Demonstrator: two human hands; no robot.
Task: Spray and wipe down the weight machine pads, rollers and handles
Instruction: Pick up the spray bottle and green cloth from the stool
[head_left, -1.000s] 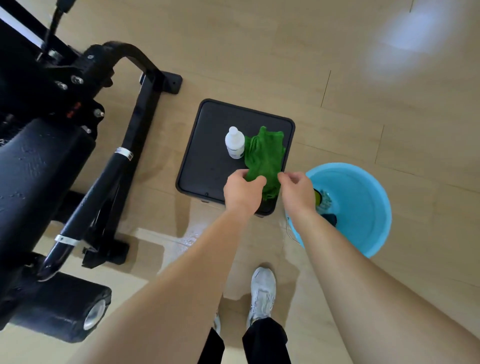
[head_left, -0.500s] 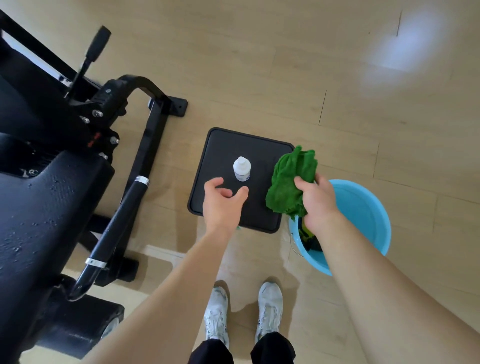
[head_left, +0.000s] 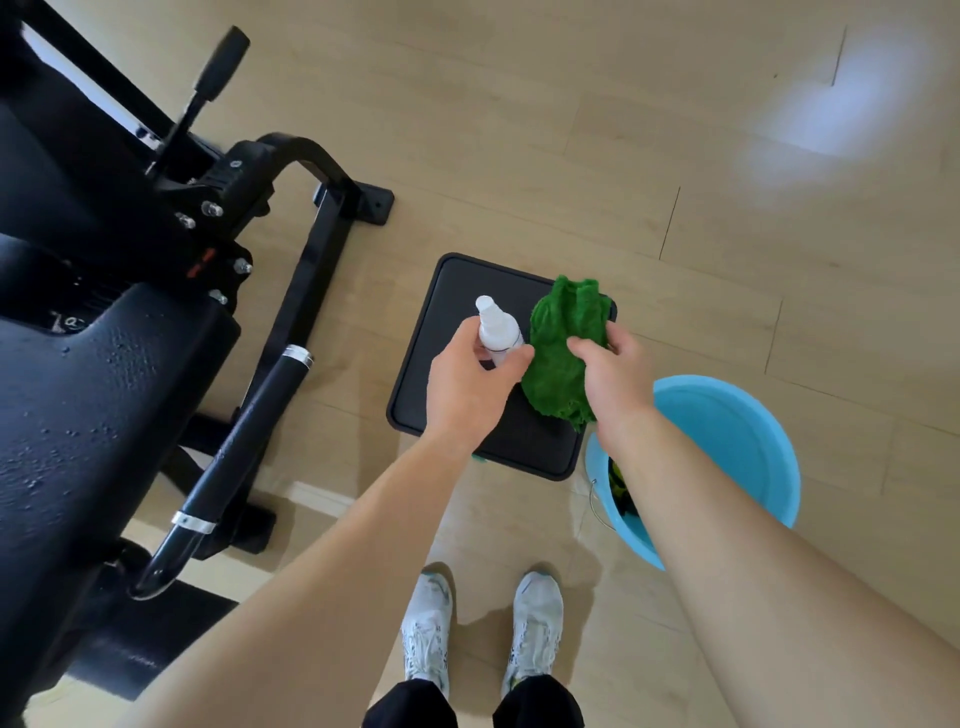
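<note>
My left hand (head_left: 470, 384) grips a small white spray bottle (head_left: 497, 328) above a square black stool top (head_left: 421, 374). To its right, my right hand (head_left: 613, 376) holds a bunched green cloth (head_left: 563, 343) over the stool's right side. The black weight machine fills the left of the view: its seat pad (head_left: 98, 405) is speckled with droplets, a black handle bar with silver rings (head_left: 249, 441) runs along its right side, and a foam roller (head_left: 140, 644) lies at the lower left.
A light blue bucket (head_left: 737, 447) stands on the wooden floor just right of the stool, with something dark inside under my right arm. The machine's black base frame (head_left: 317, 260) stretches across the floor left of the stool. My white shoes (head_left: 431, 629) are below.
My left hand reached forward and took hold of the spray bottle. My right hand, holding the green cloth, moved back over the stool. The view shifted slightly.
</note>
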